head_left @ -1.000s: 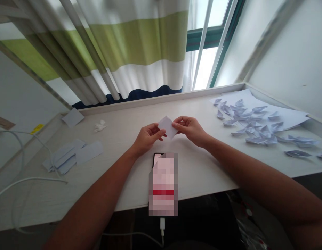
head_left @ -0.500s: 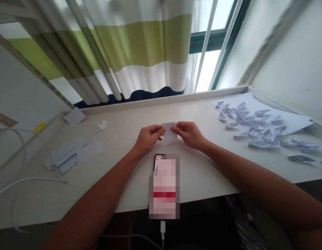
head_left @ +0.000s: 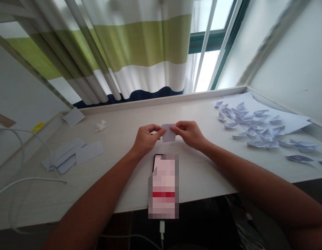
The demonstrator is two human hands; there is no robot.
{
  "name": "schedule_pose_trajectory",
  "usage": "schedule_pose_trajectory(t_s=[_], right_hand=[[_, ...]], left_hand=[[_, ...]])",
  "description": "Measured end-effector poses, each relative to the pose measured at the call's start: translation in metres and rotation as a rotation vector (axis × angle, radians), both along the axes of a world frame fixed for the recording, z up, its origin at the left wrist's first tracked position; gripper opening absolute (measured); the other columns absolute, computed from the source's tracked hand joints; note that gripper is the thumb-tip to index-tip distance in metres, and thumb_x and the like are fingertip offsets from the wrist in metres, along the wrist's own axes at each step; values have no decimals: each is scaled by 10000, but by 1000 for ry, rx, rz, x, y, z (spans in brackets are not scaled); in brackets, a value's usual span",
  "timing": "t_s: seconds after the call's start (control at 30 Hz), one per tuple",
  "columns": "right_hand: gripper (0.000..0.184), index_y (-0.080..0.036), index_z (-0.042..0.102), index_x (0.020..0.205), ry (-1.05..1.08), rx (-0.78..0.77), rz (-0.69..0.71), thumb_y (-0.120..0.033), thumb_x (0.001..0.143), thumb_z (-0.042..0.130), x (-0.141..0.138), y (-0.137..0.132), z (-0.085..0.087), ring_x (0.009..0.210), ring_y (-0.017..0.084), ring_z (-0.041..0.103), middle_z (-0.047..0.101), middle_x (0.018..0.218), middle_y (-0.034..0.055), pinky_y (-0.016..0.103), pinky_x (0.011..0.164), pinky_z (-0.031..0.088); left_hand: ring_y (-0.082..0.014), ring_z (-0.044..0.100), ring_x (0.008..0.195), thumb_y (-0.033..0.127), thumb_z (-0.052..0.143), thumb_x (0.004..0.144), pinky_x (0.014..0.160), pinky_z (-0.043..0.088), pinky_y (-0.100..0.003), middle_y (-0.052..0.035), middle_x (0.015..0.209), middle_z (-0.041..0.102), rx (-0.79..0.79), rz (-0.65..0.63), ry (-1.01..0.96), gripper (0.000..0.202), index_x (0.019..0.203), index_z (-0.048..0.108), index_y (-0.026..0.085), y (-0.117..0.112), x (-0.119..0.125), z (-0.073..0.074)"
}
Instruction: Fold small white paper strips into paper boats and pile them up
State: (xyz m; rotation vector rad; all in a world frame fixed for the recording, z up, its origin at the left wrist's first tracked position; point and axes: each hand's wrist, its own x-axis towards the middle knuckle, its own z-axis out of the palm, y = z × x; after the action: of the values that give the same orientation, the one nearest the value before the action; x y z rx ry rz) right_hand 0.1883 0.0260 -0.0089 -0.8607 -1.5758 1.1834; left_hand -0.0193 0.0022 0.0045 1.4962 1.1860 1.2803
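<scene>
A small folded piece of white paper (head_left: 168,134) is held up between my two hands above the middle of the table. My left hand (head_left: 150,138) pinches its left edge between thumb and fingers. At the right edge, my right hand (head_left: 189,132) grips it the same way, thumb on the near face. Below the hands lies a phone (head_left: 163,187), its screen blurred out. Many folded paper boats (head_left: 255,126) lie at the right, several of them on large white sheets (head_left: 294,119).
To the left is a pile of cut paper slips (head_left: 69,154), with a white cable (head_left: 33,180) looping over it. Crumpled tissue (head_left: 100,125) and a square paper (head_left: 73,117) lie farther back. A charging plug (head_left: 162,226) hangs beyond the table's front edge. Curtains (head_left: 140,45) hang behind.
The paper's lower edge now looks wider and flatter, its face turned a little more toward me. Both hands keep their pinch on it and have barely shifted.
</scene>
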Motion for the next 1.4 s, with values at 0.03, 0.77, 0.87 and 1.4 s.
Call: schedule_pose_trajectory(t_s=[0.03, 0.77, 0.87, 1.4], right_hand=[[559, -173, 716, 732, 3, 14, -4, -710, 825, 837, 1, 0, 1, 683, 151, 575, 660, 699, 13, 323, 665, 497], [622, -167, 711, 800, 103, -94, 99, -780, 822, 817, -1, -3, 7, 722, 169, 707, 710, 759, 25, 357, 737, 677], [630, -158, 725, 843, 98, -135, 139, -782, 829, 808, 1, -3, 5, 726, 171, 728, 727, 784, 33, 358, 735, 683], [587, -150, 712, 836, -29, -236, 301, -714, 807, 870, 1, -6, 4, 730, 201, 811, 807, 780, 84, 316, 700, 652]], left_hand=[[-146, 646, 672, 523, 965, 703, 653, 562, -297, -41, 799, 772, -5, -5, 0, 396, 793, 817, 167, -1, 1, 1], [-146, 640, 688, 453, 996, 658, 655, 542, -290, -40, 749, 760, -93, -78, -85, 359, 738, 800, 163, -5, -2, 10], [-149, 646, 695, 466, 981, 681, 662, 549, -292, -37, 748, 759, -79, -49, -89, 357, 745, 797, 167, -4, -2, 10], [-171, 686, 768, 505, 943, 726, 671, 584, -291, -43, 807, 750, -123, -29, -156, 394, 801, 762, 163, 0, -6, 8]])
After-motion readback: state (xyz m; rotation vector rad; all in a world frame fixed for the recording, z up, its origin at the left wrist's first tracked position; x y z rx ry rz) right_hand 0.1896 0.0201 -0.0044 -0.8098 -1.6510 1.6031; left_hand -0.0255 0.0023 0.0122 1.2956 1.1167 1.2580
